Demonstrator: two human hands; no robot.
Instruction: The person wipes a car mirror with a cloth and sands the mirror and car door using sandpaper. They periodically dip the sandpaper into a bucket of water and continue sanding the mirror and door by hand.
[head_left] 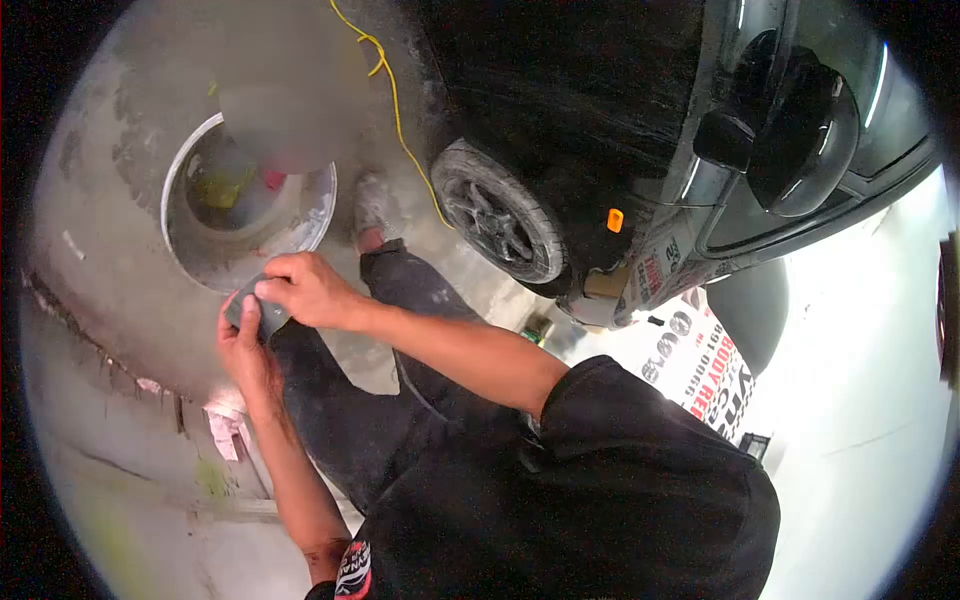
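Note:
A small, dark grey sheet that looks like sandpaper is held between both hands, close above my knee. My left hand grips its lower side, with the thumb on top and the fingers mostly hidden behind. On the other side, my right hand pinches the sheet between thumb and curled fingers. Just beyond the hands stands a round bucket with a pale rim. A yellow-green thing and a pink thing show inside it, and a blurred patch covers part of its far side.
A black car stands at the right, with its front wheel, side mirror and orange side marker visible. A yellow cord runs along the floor to the wheel. A printed banner and a pink cloth are nearby.

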